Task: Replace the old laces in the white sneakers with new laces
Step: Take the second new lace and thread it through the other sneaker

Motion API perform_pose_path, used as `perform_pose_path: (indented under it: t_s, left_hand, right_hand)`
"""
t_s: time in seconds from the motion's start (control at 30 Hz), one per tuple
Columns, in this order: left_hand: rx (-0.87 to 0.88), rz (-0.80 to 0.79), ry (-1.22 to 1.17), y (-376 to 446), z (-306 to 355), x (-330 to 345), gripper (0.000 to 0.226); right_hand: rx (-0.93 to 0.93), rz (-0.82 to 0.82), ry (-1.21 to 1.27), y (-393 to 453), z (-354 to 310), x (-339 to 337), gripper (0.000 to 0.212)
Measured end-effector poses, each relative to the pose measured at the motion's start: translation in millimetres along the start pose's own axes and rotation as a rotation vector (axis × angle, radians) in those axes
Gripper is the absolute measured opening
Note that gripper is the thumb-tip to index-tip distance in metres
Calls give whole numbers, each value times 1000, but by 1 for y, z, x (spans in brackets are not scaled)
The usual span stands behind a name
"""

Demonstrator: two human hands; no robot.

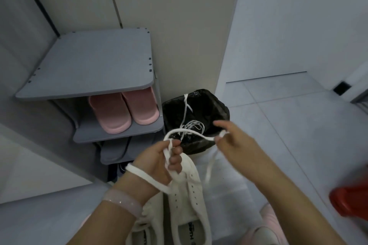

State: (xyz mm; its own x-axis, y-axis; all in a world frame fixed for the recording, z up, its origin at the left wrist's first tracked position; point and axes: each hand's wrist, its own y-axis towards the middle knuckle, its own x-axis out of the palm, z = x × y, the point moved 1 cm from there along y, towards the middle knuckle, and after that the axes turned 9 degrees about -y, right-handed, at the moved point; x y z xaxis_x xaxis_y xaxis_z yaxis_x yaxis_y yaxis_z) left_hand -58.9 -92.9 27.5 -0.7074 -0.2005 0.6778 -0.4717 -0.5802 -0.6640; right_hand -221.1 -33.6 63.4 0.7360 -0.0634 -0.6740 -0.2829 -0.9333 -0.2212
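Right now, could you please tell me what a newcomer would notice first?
Low in the middle, the left hand and right hand hold a flat white shoelace above a white canvas sneaker. Behind it stands a black-lined waste bin containing thin white laces, beside a grey shoe rack.

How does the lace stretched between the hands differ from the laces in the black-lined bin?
The lace in the hands is a wide flat band; the laces in the bin look thinner. The held lace runs taut from the left hand to the right hand and loops over the left wrist; the binned laces lie in a loose tangle, one strand draped over the bin rim. Both are white.
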Motion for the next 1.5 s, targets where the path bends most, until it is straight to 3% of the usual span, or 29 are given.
perform_pose_path:
  t_s: [0.03, 0.1, 0.2, 0.3, 0.47, 0.57, 0.7, 0.8, 0.9, 1.0, 1.07, 1.2, 1.5]
  left_hand:
    - [1, 20, -53, 1, 3, -1, 35]
    - [8, 40, -115, 0, 3, -2, 35]
    - [31, 67, -176, -1, 5, -3, 35]
    - [90, 86, -211, -1, 9, -5, 33]
    - [128, 91, -20, -8, 6, -2, 26]
    - [59, 114, 90, -13, 1, -7, 24]
    - [-41, 99, 291, -18, -4, -15, 12]
    - [7, 91, 447, -21, -3, -21, 16]
    - [-17, 33, 537, -24, -3, -24, 24]
    - [1, -18, 726, -28, -7, -26, 35]
    - [93, 45, 915, -28, -10, -27, 40]
    - [117, 8, 1046, -27, -15, -28, 24]
    - [187, -21, 860, -26, -16, -21, 13]
  right_hand:
    - [-92, -17, -195, -3, -1, 6, 32]
    - [-228, -99, -286, -9, -4, 17, 32]
    - [-306, -328, 24, -18, -13, 40, 39]
    - [-232, -336, 85, -19, -14, 58, 46]
    - [-74, -188, 123, -13, -19, 63, 7]
    - [55, -126, 184, -5, -13, 60, 20]
    - [237, -244, 647, -6, -16, 53, 23]
    - [294, -342, 783, -9, -17, 50, 26]
    - [244, -414, 662, -15, -20, 52, 28]
    - [198, -360, 544, -20, -20, 58, 25]
    - [207, -313, 567, -19, -19, 59, 25]
    - [179, -281, 555, -19, -21, 58, 28]
    - [53, -276, 538, -22, -26, 59, 32]
